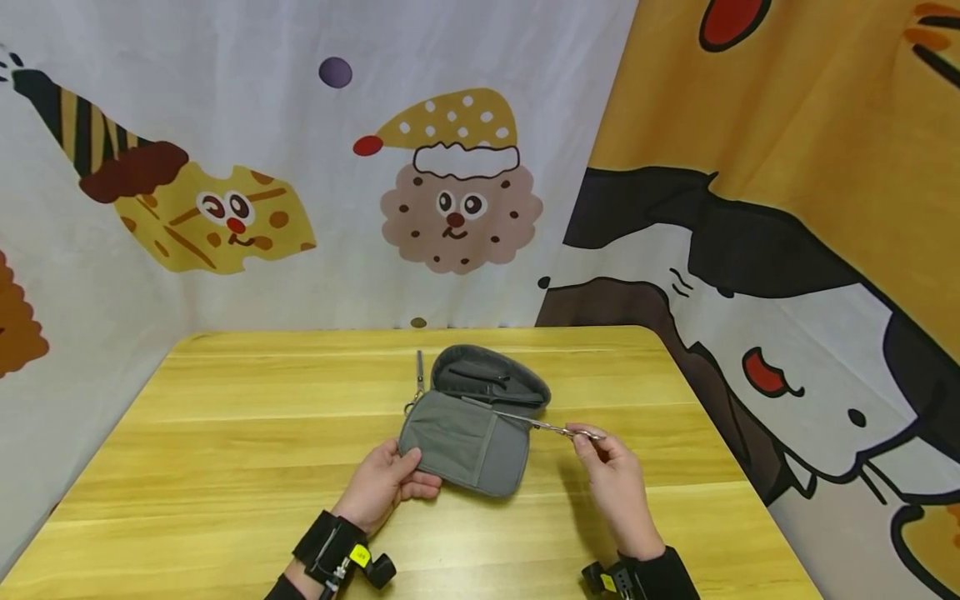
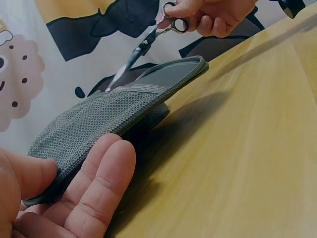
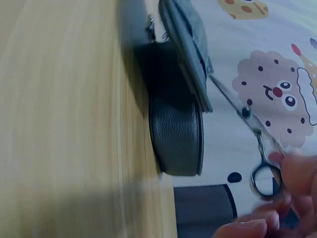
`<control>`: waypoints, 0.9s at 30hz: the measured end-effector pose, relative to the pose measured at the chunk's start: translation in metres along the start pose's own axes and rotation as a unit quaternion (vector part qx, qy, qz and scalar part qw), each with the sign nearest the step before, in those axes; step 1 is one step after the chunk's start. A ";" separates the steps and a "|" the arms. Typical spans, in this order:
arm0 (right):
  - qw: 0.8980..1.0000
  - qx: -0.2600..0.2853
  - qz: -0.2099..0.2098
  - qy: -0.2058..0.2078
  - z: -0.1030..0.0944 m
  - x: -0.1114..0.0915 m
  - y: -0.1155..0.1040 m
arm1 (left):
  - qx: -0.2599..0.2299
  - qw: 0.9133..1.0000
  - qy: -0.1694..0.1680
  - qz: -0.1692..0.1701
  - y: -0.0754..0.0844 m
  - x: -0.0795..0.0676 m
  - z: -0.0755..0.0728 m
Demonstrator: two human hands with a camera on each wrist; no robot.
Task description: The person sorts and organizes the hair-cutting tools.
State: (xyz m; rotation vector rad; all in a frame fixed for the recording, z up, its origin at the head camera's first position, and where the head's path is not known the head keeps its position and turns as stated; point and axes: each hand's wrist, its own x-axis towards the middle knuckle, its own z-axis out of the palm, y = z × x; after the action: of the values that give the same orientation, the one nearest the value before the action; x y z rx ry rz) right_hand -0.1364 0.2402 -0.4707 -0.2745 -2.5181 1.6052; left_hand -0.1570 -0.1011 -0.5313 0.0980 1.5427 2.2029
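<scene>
A grey zippered case (image 1: 506,458) lies spread apart on the table, its deeper half (image 1: 487,371) at the back and its flat half raised at the front. My left hand (image 1: 386,483) holds the flat half by its near left edge, thumb on top and fingers beneath. On that half is a mesh pocket (image 2: 94,111). My right hand (image 1: 617,483) pinches silver scissors (image 1: 551,427) by a finger ring (image 3: 266,181). Their blades point left, with the tips at the mesh pocket's opening; the left wrist view hides how far they go in.
A wrist strap with a metal clasp (image 1: 419,375) hangs off the case's back left and lies on the wooden table (image 1: 262,417). Behind the table hangs a cloth (image 1: 285,300) printed with cartoon figures. Both wrists wear black bands with small cameras (image 1: 378,571).
</scene>
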 end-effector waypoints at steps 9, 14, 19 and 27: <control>0.999 0.028 -0.004 -0.028 -0.003 0.000 -0.002 | 0.000 1.000 -0.002 -0.004 0.000 0.002 -0.001; 0.991 0.104 0.007 -0.085 -0.004 -0.001 -0.006 | 0.000 1.000 -0.003 -0.002 -0.001 0.001 -0.002; 0.992 0.102 0.014 -0.073 0.001 -0.002 -0.003 | -0.003 1.000 0.003 -0.004 -0.002 0.001 -0.002; 0.998 0.057 -0.015 -0.007 -0.004 0.002 -0.001 | -0.003 1.000 -0.001 0.002 0.000 0.001 -0.001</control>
State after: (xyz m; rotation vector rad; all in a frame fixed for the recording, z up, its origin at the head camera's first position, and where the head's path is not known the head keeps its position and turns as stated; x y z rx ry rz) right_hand -0.1374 0.2437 -0.4685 -0.2123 -2.4164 1.7370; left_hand -0.1582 -0.1016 -0.5318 0.1026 1.5361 2.2102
